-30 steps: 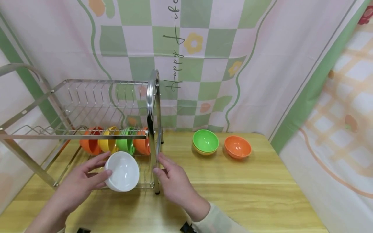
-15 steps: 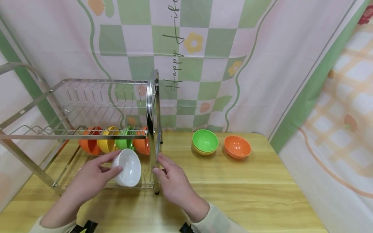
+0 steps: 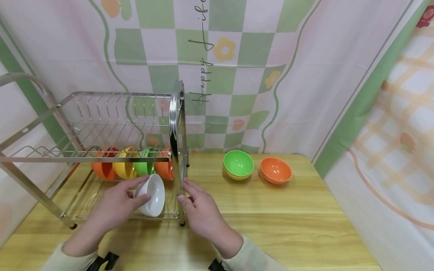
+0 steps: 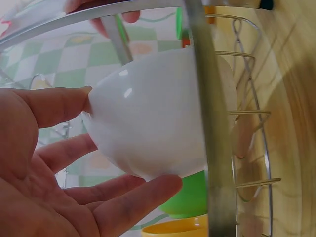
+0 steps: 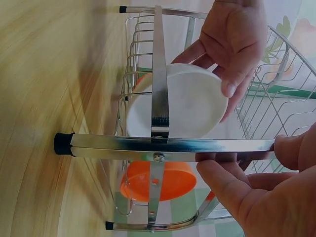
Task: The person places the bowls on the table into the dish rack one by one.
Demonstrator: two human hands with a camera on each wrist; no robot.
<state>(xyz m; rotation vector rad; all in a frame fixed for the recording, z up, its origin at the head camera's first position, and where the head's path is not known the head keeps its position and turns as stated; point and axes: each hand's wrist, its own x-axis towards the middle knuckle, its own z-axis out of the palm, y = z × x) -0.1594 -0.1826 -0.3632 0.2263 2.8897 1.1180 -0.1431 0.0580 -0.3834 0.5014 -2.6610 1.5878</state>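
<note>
My left hand (image 3: 113, 203) pinches a white bowl (image 3: 156, 195) between thumb and fingers at the lower tier of a two-tier metal dish rack (image 3: 174, 128). The bowl is tipped on its side, its mouth facing right. In the left wrist view the white bowl (image 4: 148, 113) lies partly behind a rack bar, its lower part close to the wire slots. My right hand (image 3: 203, 209) grips the rack's right front post, thumb on one side and fingers on the other. Behind the white bowl, an orange-red bowl (image 3: 103, 165), a yellow bowl (image 3: 124, 165), a green bowl (image 3: 145, 165) and an orange bowl (image 3: 164, 167) stand on edge in a row.
Right of the rack, a green bowl (image 3: 239, 163) sits stacked in a yellow bowl (image 3: 237, 177), with an orange bowl (image 3: 276, 171) beside them. All rest on a wooden table (image 3: 288, 226). A printed curtain (image 3: 251, 86) hangs behind. The upper rack tier (image 3: 122, 120) overhangs the lower bowls.
My left hand has moved right and turned the white bowl from facing up towards me onto its side, at the lower tier. The right hand keeps its grip on the post.
</note>
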